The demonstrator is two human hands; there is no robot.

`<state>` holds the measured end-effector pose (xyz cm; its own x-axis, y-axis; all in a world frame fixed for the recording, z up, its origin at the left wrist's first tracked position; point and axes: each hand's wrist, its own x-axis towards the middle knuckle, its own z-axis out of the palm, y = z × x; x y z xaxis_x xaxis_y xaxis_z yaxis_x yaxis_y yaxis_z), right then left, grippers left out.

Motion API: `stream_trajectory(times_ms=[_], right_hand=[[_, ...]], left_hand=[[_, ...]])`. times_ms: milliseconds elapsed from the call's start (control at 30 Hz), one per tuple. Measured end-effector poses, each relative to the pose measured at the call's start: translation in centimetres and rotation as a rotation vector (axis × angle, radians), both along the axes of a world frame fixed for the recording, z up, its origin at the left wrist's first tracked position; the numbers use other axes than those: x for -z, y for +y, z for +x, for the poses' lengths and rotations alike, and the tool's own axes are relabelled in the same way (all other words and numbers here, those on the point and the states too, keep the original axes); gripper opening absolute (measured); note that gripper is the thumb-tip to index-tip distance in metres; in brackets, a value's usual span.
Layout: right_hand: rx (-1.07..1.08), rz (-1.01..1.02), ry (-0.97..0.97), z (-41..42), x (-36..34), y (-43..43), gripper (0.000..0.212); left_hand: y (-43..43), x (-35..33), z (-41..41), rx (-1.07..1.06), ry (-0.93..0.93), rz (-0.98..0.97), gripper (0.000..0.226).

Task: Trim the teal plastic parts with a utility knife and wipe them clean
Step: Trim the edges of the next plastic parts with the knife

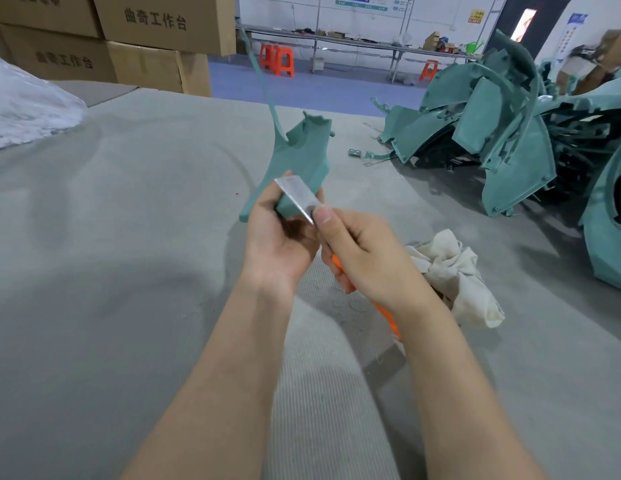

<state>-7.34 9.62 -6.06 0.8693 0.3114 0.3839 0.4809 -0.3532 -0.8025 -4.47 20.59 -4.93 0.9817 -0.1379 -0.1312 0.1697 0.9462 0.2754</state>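
My left hand grips the lower end of a teal plastic part, held upright above the grey table; a long thin teal strip rises from its top. My right hand grips an orange-handled utility knife, thumb pressed near the base of its silver blade. The blade lies against the part's lower edge, just above my left palm. The handle's rear end sticks out below my right wrist. A crumpled off-white cloth lies on the table right of my right hand.
A heap of teal plastic parts fills the table's right side. A small metal piece lies near it. White plastic wrap sits at far left, cardboard boxes behind. The grey felt table surface spreads left.
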Motion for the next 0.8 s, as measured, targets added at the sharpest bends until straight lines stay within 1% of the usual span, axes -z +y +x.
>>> stream_trajectory(times_ms=[67, 133, 233, 300, 400, 500, 633, 800], right_hand=[[-0.041, -0.006, 0.021, -0.2, 0.0, 0.2, 0.043], [-0.037, 0.065, 0.056, -0.3, -0.3, 0.1, 0.043], [0.116, 0.198, 0.013, -0.1, -0.8, -0.7, 0.044], [0.247, 0.273, -0.029, 0.3, -1.1, -1.6, 0.039], [0.357, 0.366, -0.053, 0.5, -1.2, -2.5, 0.038], [0.392, 0.369, -0.075, 0.5, -1.0, -2.7, 0.044], [0.382, 0.395, -0.065, 0.5, -1.0, -2.7, 0.048], [0.371, 0.279, -0.166, 0.6, -0.6, -2.5, 0.048]], left_hand=[[0.3, 0.2, 0.2, -0.005, 0.011, -0.036, 0.013], [0.7, 0.4, 0.4, -0.020, 0.010, -0.010, 0.011], [1.4, 0.7, 0.4, 0.080, -0.039, 0.002, 0.007], [1.7, 0.9, 0.2, 0.153, -0.062, -0.001, 0.014], [1.6, 1.1, 0.0, 0.218, -0.069, 0.057, 0.018], [1.6, 1.2, -0.2, 0.296, -0.073, 0.121, 0.024], [1.9, 1.2, -0.2, 0.380, -0.088, 0.128, 0.025], [1.7, 1.3, -0.1, 0.428, -0.091, 0.135, 0.023]])
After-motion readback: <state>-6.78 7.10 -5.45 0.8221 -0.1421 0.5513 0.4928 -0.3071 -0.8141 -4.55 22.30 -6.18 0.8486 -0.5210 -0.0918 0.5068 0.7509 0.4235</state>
